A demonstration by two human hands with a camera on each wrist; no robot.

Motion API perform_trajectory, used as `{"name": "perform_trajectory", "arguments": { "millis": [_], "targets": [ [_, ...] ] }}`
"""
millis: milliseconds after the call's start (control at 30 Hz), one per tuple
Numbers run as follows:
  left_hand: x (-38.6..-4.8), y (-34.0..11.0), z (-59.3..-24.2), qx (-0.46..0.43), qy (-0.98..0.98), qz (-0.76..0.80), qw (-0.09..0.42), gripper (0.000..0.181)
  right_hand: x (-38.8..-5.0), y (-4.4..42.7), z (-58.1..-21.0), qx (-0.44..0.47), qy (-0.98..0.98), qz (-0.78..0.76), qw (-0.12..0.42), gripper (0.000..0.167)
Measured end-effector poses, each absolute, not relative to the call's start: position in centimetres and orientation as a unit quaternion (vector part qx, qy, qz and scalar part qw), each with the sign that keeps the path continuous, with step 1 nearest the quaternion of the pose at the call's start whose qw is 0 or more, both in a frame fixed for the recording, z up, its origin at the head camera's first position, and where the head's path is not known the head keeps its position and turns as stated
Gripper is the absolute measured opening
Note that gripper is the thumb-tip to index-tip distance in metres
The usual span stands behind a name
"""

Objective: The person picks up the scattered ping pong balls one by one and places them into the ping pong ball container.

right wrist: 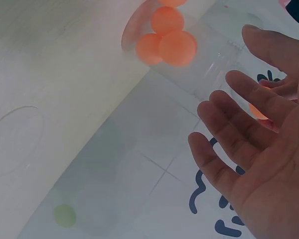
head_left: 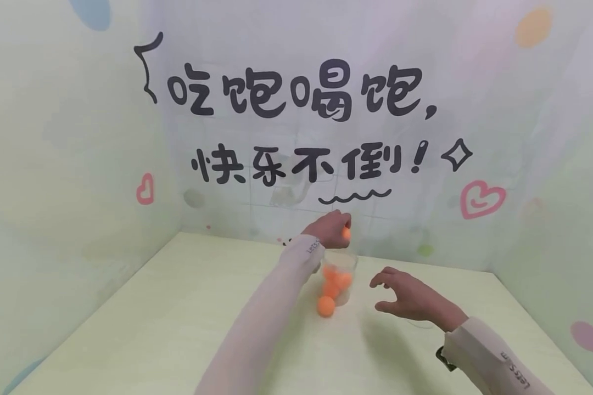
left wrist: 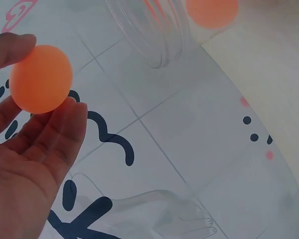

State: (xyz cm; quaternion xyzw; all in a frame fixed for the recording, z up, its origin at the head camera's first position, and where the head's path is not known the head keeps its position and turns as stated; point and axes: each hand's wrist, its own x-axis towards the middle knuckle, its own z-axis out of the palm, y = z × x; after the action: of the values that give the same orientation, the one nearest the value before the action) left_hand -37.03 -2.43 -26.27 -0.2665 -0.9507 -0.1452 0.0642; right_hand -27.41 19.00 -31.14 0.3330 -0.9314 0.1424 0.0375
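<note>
My left hand (head_left: pixel 329 228) pinches an orange ping-pong ball (left wrist: pixel 41 79) between thumb and fingertips, above and behind a clear cup (head_left: pixel 352 264). Inside the upright cup are several orange balls (right wrist: pixel 178 48). One more orange ball (head_left: pixel 326 306) lies on the table at the cup's near side. To the right of the cup, my right hand (head_left: pixel 409 293) hovers with fingers spread and relaxed, touching nothing. In the right wrist view the right palm (right wrist: pixel 274 184) faces the cup, its fingers apart from the cup wall.
The pale table (head_left: pixel 178 323) ends at a back wall (head_left: pixel 405 230) printed with dark characters, with side walls left and right. A faint clear ring-shaped outline (right wrist: pixel 38 110) lies on the table near the right wrist. A dark band (head_left: pixel 446 359) circles that wrist.
</note>
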Motion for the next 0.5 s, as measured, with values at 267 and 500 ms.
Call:
{"name": "perform_trajectory", "arguments": {
  "millis": [267,500],
  "targets": [
    [-37.05,-1.89,-26.17,-0.28,-0.947,-0.141,0.069,0.03,-27.26,19.45,-31.2,0.334,-0.931,0.14,0.042,0.03],
    [-36.77,-1.42,-26.24,-0.287,-0.947,-0.128,0.063,0.037,-27.19,19.8,-31.25,0.335,-0.93,0.143,0.046,0.029]
  ]
}}
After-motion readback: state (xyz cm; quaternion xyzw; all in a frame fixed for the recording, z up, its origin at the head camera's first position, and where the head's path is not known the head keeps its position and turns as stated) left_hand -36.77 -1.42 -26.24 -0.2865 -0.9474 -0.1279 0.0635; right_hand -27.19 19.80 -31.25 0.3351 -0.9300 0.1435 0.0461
